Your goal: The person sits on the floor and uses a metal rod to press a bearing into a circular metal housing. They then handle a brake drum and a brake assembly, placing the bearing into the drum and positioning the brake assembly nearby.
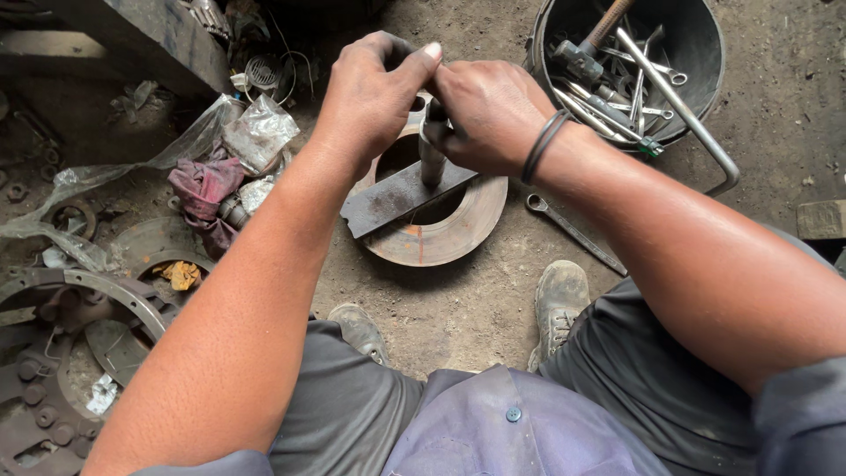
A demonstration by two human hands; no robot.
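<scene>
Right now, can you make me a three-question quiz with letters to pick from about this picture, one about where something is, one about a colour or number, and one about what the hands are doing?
1. Where does the long loose grey metal spanner lie?
A. in the bucket
B. on the dirt floor
C. on a knee

2. What colour is the crumpled rag?
A. dark red
B. green
C. white

3. What are the left hand and right hand doing?
A. resting open
B. holding a shoe
C. gripping an upright grey metal rod

Answers:
1 B, it lies on the ground beside the rusty round metal disc.
2 A, its folds are dark red.
3 C, both close around the rod standing over the disc.
</scene>
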